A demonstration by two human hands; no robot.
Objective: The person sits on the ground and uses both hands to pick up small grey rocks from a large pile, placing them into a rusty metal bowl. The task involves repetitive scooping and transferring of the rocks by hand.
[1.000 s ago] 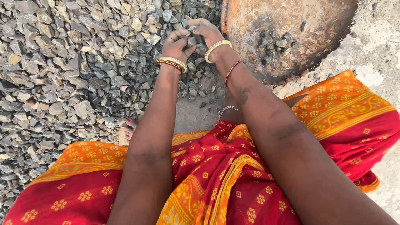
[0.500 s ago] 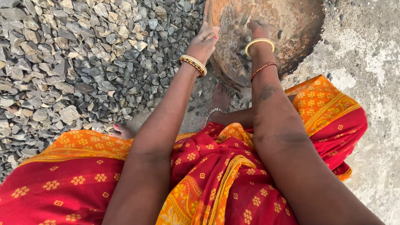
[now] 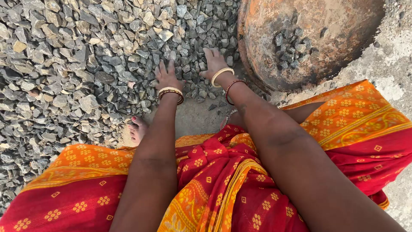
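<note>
both hands, left hand (image 3: 166, 77) and right hand (image 3: 213, 63), lay spread and empty on the grey gravel pile (image 3: 86, 64) beside the rusty pan (image 3: 309, 38); scooping well likely required cupped palms drawn together under the stones.

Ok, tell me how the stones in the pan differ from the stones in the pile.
The stones in the pan are a small cluster; the stones in the pile spread wide. The left hand and right hand rest on the pile, not in the rusty pan. Both are grey, angular gravel.
</note>
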